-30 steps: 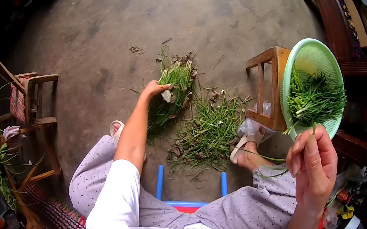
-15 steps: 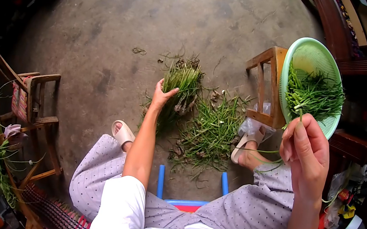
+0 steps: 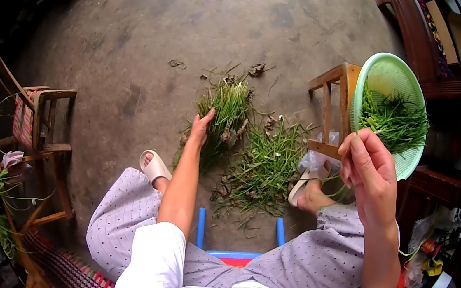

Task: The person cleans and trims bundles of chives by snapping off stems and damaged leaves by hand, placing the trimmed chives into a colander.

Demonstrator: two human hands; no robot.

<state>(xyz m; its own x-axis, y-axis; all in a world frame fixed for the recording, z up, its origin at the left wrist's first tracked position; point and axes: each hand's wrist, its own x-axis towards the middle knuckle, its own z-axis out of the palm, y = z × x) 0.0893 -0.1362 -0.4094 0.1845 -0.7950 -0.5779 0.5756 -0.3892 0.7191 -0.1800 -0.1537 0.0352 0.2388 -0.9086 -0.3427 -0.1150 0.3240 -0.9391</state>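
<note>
Floor point(image 3: 157, 33) spreads ahead; a green basket point(image 3: 384, 80) of greens point(image 3: 403, 126) is at my right, then a loose heap point(image 3: 269, 158), then the bunch point(image 3: 230, 107) beside it, against my left hand point(image 3: 199, 130), whose grip I cannot tell. My right hand point(image 3: 376, 170) seems to pinch one thin stalk point(image 3: 344, 190). Judging this as single-stalk handling, it next calls for lightness.

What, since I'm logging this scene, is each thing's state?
Light-green plastic mesh basket, partly filled with greens
Long green stalk bundle, gathered together
Loose green stalk pile, spread out
Brown wooden stool, upright
Left bare hand, touching the bundle
Right bare hand, closed in a pinch
</note>
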